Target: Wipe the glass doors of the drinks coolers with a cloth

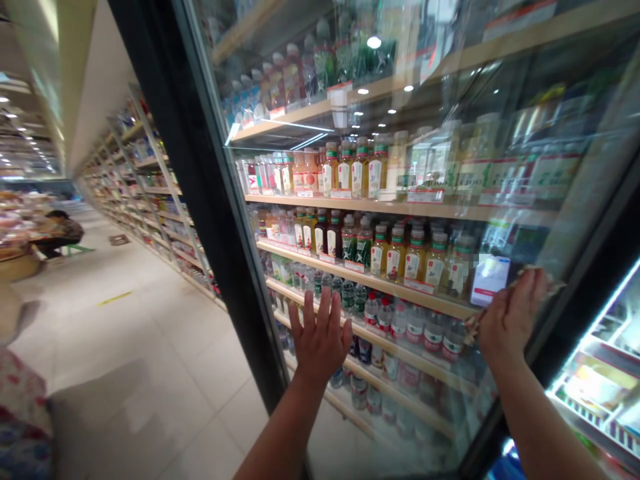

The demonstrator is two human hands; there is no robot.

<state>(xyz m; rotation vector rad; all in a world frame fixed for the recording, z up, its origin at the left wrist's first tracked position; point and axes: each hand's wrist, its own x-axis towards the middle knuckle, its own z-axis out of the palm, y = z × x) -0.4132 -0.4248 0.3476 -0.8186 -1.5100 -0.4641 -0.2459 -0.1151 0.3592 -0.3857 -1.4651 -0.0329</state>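
A tall glass cooler door (410, 220) with a black frame stands in front of me. My left hand (320, 337) lies flat on the glass, fingers spread, holding nothing. My right hand (510, 317) presses a crumpled cloth (545, 283) against the glass near the door's right edge, beside a white and red sticker (489, 279). Behind the glass, wooden shelves (380, 283) carry rows of juice and tea bottles (395, 253) and water bottles (400, 320).
A supermarket aisle with pale floor tiles (150, 347) runs off to the left, lined with stocked shelves (150, 193). A person (60, 230) crouches far down the aisle. A lit open chiller (605, 373) stands at the right.
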